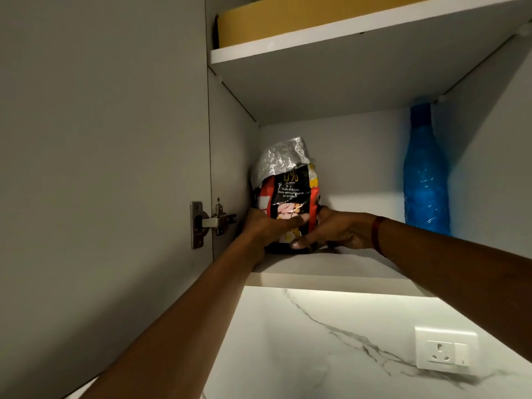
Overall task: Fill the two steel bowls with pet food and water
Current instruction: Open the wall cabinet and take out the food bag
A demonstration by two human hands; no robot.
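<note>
Silver foil crumples at the folded top of the pet food bag (288,194), which stands upright on the lower shelf (331,269) of the open cabinet, toward its left rear corner, close to the cabinet's left wall. Its front is black and red with white lettering and a picture of pale meat pieces. My left hand (267,226) wraps around the bag's lower left side, fingers curled across the printed front. My right hand (336,228) closes on the lower right side, thumb low on the front near the shelf surface; a dark red band sits on that wrist. Both hands press the bag between them, and its base looks to be on the shelf.

At the right rear corner of the same shelf a blue plastic bottle (426,180) stands upright, well apart from the bag. On the upper shelf (316,38) lies a yellow-brown box (288,18). The cabinet door (100,168) hangs open at left on a metal hinge (208,223). Below the shelf's front edge, a marbled white wall carries a white socket (444,351).
</note>
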